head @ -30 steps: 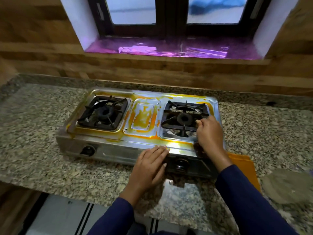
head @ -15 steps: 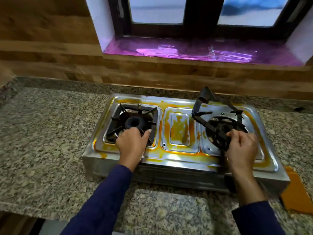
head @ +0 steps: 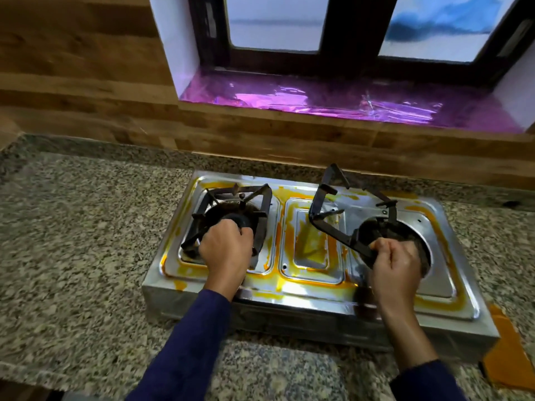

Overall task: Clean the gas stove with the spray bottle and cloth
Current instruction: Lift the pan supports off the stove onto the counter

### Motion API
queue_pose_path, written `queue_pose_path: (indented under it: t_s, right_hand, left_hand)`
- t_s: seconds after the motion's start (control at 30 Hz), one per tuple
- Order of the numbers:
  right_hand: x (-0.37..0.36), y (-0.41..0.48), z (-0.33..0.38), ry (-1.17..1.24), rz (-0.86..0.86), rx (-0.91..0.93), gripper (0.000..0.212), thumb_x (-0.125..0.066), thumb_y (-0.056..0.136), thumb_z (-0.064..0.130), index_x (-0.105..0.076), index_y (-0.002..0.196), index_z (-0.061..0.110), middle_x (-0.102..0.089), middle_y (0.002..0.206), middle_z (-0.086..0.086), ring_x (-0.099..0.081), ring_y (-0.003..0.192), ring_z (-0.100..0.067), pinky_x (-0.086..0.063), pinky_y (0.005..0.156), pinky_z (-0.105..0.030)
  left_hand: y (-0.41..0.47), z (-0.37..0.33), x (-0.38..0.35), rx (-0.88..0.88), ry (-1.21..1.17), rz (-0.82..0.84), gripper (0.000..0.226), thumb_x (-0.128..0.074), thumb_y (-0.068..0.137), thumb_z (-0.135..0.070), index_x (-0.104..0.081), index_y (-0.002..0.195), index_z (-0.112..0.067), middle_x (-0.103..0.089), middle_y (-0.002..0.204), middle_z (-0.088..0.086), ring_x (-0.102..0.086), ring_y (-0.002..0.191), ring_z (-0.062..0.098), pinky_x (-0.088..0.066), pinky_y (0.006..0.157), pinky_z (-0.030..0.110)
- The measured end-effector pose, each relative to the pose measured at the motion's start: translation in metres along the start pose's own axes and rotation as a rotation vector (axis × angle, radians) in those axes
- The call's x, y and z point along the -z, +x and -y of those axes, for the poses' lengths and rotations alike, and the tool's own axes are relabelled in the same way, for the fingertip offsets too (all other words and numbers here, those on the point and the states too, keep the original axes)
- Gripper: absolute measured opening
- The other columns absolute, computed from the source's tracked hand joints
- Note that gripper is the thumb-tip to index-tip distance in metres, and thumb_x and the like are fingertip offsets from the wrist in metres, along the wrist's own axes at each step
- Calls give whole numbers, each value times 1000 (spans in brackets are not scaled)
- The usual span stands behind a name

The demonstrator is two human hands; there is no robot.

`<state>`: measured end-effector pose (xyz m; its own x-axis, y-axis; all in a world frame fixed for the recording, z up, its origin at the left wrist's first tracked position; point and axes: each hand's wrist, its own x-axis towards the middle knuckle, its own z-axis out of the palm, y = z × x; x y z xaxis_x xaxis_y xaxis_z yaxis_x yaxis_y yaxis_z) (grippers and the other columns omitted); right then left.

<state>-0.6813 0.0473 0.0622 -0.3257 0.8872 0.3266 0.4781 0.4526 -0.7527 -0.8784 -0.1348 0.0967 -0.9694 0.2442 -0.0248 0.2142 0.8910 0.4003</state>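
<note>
A steel two-burner gas stove (head: 309,287) smeared with yellow-orange grime sits on the granite counter. My left hand (head: 227,251) grips the left black pan grate (head: 260,209) with its burner, tilted up off the stove top. My right hand (head: 395,267) grips the right black pan grate (head: 327,224), lifted clear and tilted, with the dark burner beneath it; the bare steel well shows below. No spray bottle is in view. An orange cloth (head: 502,354) lies on the counter at the stove's right front corner.
The speckled granite counter (head: 72,256) runs left of and in front of the stove. A wooden backsplash (head: 260,134) rises behind it. Above is a window sill lined with purple foil (head: 333,99).
Both grates have risen: the left one now tilts up in my left hand, and the right one is lifted higher. The view has shifted left and closer.
</note>
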Motion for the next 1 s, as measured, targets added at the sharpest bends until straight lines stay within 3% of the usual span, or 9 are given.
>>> queue_pose_path:
  t_s: [0.1,0.23,0.33,0.53,0.63,0.83,1.0]
  right_hand:
    - [-15,2,4,29,37,28,34,-41,94,24,-67,87,3,-48,85,-6,-47,78,-20,-33,68,-32]
    - [-30,2,17,66,101,107,29,-42,94,18,-63,79,7,-45,81,-3,-46,77,-21,-26,66,-28]
    - [-42,-6,32,63,118,166,28,-44,93,19,-63,77,7,-46,81,-4,-45,77,-19,-28,66,-30]
    - [-91,-39,86,102,210,317,31,-42,91,26,-63,75,9,-49,78,-6,-49,75,-27,-28,65,-32]
    - [-124,-69,125,80,265,411,27,-45,92,22,-63,77,10,-50,78,-8,-48,77,-30,-33,68,-37]
    - [-206,-139,213,-16,378,531,26,-46,92,21,-55,71,8,-49,80,-14,-47,75,-33,-28,68,-39]
    - [-282,-194,271,-95,497,517,15,-59,90,9,-62,76,5,-53,89,-14,-51,84,-34,-36,72,-40]
  left_hand:
    - [11,1,22,70,-57,-5,38,-56,87,-31,-66,57,-9,-64,56,0,-59,56,22,-35,47,26]
    - [7,16,56,118,-132,-10,40,-54,89,-30,-67,61,-5,-65,49,-1,-54,46,8,-32,45,23]
    - [-1,43,85,109,-138,-81,43,-56,89,-34,-63,57,-7,-63,46,-2,-57,46,13,-33,46,24]
    - [12,139,108,209,4,-248,42,-58,88,-31,-59,53,-8,-56,50,8,-53,47,25,-35,46,29]
    - [25,197,107,296,98,-224,47,-56,94,-36,-57,55,-10,-56,53,7,-52,49,23,-33,45,27]
    - [45,307,103,390,136,-156,48,-55,95,-38,-56,53,-14,-54,52,1,-50,48,18,-35,44,26]
    - [74,382,110,420,191,-99,41,-53,96,-37,-67,68,-11,-62,65,6,-51,58,22,-40,51,29]
